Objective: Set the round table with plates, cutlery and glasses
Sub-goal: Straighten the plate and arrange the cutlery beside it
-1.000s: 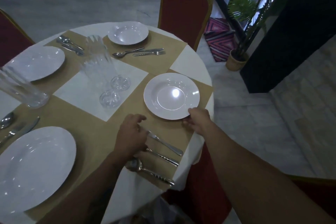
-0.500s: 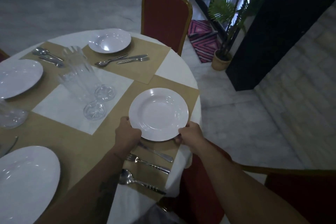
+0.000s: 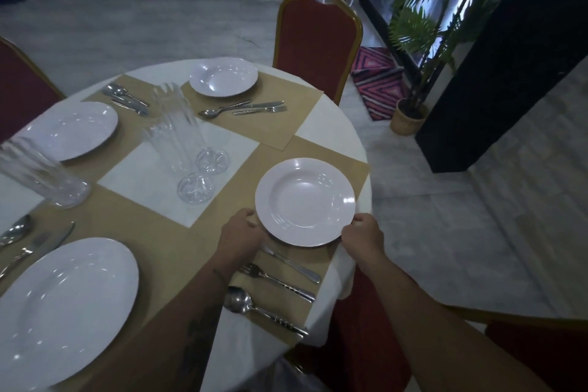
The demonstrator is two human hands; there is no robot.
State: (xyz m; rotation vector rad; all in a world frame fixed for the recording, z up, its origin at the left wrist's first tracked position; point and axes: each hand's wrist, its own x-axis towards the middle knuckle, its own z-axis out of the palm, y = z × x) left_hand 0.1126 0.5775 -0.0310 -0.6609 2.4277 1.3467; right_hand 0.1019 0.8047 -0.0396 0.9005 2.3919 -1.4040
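The round table (image 3: 327, 124) is covered with a white cloth, and tan mats (image 3: 178, 242) are laid across it. A broad near plate (image 3: 60, 305) is set at the left edge, with a left plate (image 3: 71, 130) and a far plate (image 3: 223, 76) beyond it. The deep white plate (image 3: 304, 202) in hand is placed on the mat at the right-hand setting, close to the table edge. It seems to rest on the mat, though a slight lift cannot be ruled out from this angle. Two tall glasses (image 3: 178, 137) are grouped at the centre and a third glass (image 3: 41, 175) stands at the left. The plate's near rim is pinched at opposite sides by the left hand (image 3: 241, 234) and the right hand (image 3: 362, 234), with the fingers curled under the edge. A knife (image 3: 292, 264), fork (image 3: 276, 282) and spoon (image 3: 254, 305) are lined up just beside the plate, partly under the left wrist.

The plate is judged to be stiff, smooth, glossy and breakable if dropped off the nearby edge. It is best taken by the flat rim on two sides, as here, and slid or lowered gently so that the cutlery is not knocked
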